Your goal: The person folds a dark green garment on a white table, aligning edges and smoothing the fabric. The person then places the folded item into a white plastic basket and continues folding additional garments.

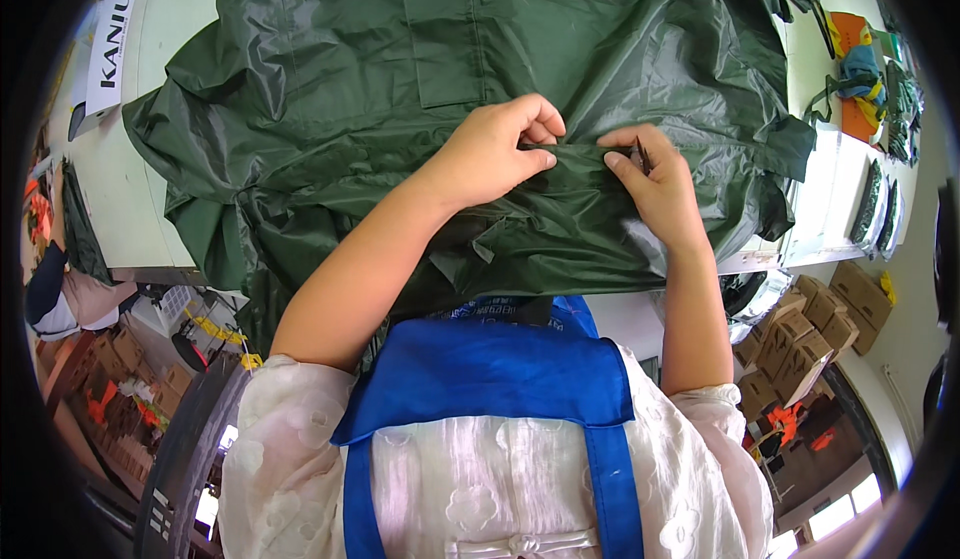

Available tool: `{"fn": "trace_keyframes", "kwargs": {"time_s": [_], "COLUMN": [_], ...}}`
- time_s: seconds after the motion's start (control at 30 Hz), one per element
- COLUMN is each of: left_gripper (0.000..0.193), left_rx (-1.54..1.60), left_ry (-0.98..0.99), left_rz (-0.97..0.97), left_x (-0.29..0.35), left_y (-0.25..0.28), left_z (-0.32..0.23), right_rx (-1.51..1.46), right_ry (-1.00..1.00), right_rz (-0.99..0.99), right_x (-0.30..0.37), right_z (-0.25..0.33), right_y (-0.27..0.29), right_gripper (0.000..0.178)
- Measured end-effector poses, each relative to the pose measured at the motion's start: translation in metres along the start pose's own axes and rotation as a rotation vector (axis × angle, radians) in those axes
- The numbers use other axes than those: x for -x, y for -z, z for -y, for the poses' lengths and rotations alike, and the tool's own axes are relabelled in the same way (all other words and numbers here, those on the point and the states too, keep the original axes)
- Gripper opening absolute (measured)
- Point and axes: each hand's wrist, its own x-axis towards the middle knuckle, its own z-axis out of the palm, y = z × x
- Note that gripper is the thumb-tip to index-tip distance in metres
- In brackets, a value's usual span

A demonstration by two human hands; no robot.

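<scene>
A dark green, shiny rainwear garment [560, 39] lies spread and rumpled over the table in front of me, with a stitched rectangular panel near its middle. My left hand [495, 154] pinches a folded seam edge of it between thumb and fingers. A short way to the right, my right hand [658, 184] grips the same edge with thumb and forefinger. Between the two hands the seam runs roughly level. A small dark, pointed object [641, 156] shows among the right hand's fingers; its kind cannot be made out.
Under the garment is a white table [150, 194], with a white sign [108, 49] at the far left. Orange, blue and yellow items [860, 79] and packed green bundles [878, 209] sit on the right. Cardboard boxes [800, 334] are stacked below right. Another person's arm [58, 214] shows at left.
</scene>
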Motion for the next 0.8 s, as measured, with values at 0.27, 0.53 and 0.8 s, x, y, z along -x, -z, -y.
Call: {"fn": "trace_keyframes", "kwargs": {"time_s": [0.27,0.53,0.8], "left_gripper": [0.026,0.028,0.011], "left_rx": [0.199,0.167,-0.031], "left_ry": [0.119,0.114,0.098], "left_rz": [0.047,0.026,0.033], "left_x": [0.006,0.007,0.004], "left_y": [0.008,0.009,0.005], "left_z": [-0.022,-0.024,-0.031], "right_rx": [0.093,0.04,-0.217], "right_ry": [0.251,0.256,0.156], "right_rz": [0.028,-0.035,-0.004], "right_x": [-0.001,-0.011,-0.008], "right_z": [0.039,0.029,0.014], "right_y": [-0.014,-0.018,0.001], "right_gripper": [0.016,0.007,0.024]}}
